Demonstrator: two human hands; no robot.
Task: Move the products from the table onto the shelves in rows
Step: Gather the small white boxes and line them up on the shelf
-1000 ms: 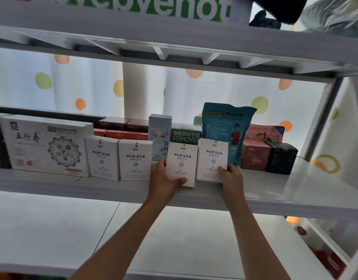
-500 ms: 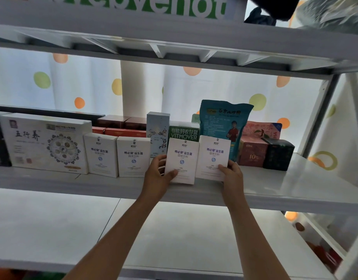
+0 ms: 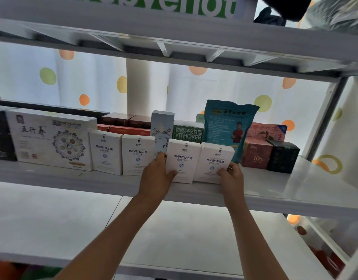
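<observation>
Two small white boxes stand side by side at the front of the white shelf (image 3: 275, 188). My left hand (image 3: 157, 174) grips the left white box (image 3: 183, 158), thumb across its lower front. My right hand (image 3: 230, 176) pinches the lower right corner of the right white box (image 3: 215, 160). Two matching white boxes (image 3: 121, 152) stand in a row just to the left, apart from the held pair.
A large white box (image 3: 49, 138) stands further left. Behind the row are red boxes (image 3: 125, 126), a pale blue carton (image 3: 162, 130), a green box (image 3: 187, 133) and a teal pouch (image 3: 227, 126). A red box (image 3: 256, 155) and a black box (image 3: 283, 156) stand to the right. A shelf board (image 3: 174, 37) hangs close above.
Both hands have pushed the two white boxes a little further back on the shelf. The pair now stands closer together and nearer the row.
</observation>
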